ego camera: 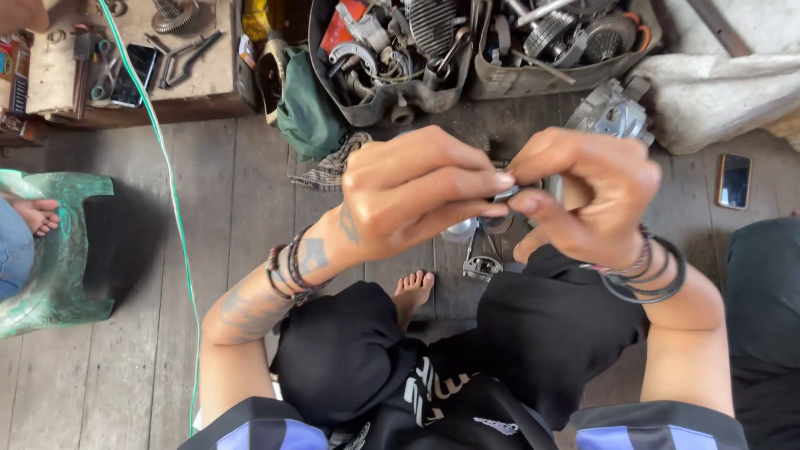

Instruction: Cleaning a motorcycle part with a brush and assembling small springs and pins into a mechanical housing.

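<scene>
Both hands' grips pinch one small metal part (506, 193), left hand (417, 196) at nine o'clock of it, right hand (587, 196) at three, above the wooden floor (208, 217), where steady fingertip pressure probably keeps it from slipping.

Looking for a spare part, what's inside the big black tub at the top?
The black tub holds jumbled metal engine parts, wires and a red piece. Whatever lies lower is covered.

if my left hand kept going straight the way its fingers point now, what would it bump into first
The left hand points rightward, its fingertips already on the small metal part pinched between both hands. Straight on, it would meet that part first, then the right hand right behind it. Depth looks matched, though one view cannot confirm that.
</scene>
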